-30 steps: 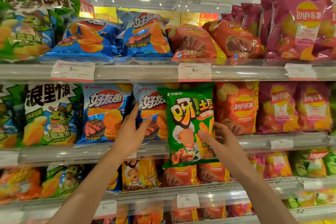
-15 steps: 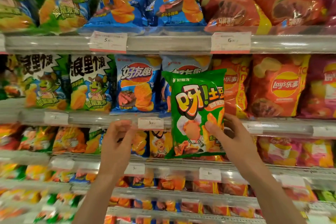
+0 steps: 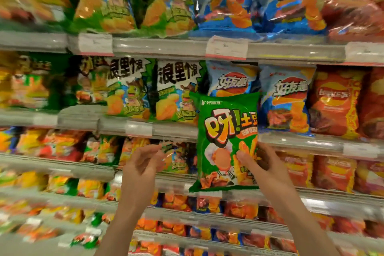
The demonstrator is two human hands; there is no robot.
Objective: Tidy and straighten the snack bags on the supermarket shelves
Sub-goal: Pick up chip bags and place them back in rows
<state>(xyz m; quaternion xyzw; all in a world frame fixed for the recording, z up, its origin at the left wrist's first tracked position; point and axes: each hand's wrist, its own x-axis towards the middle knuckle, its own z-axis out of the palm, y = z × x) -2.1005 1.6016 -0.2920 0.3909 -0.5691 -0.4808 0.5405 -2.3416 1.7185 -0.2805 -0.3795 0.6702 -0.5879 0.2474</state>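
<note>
The green snack bag (image 3: 225, 141) is off the shelves and in the air in front of me, upright, its long axis running top to bottom with only a slight lean, and its printed face turned toward the camera. My right hand (image 3: 264, 167) has it by the lower right edge, thumb curled over the front and the fingers hidden behind the pack, so I judge a firm pinch at one side only. My left hand (image 3: 143, 164) is up at the same height, just to the left of the bag and apart from it, fingers loosely bent and holding nothing. So the right hand carries the bag, and the free hand is the one placed to steady its left edge. Behind the bag's top stand two blue bags (image 3: 257, 87) on the shelf rail (image 3: 174, 131), with green-and-white bags (image 3: 153, 89) to their left and orange bags (image 3: 334, 102) to their right. I see no matching green pack clearly; the left side of the view is too smeared to read. I judge the bag needs a home further left or lower, and finding that slot decides which way I swing it.
</note>
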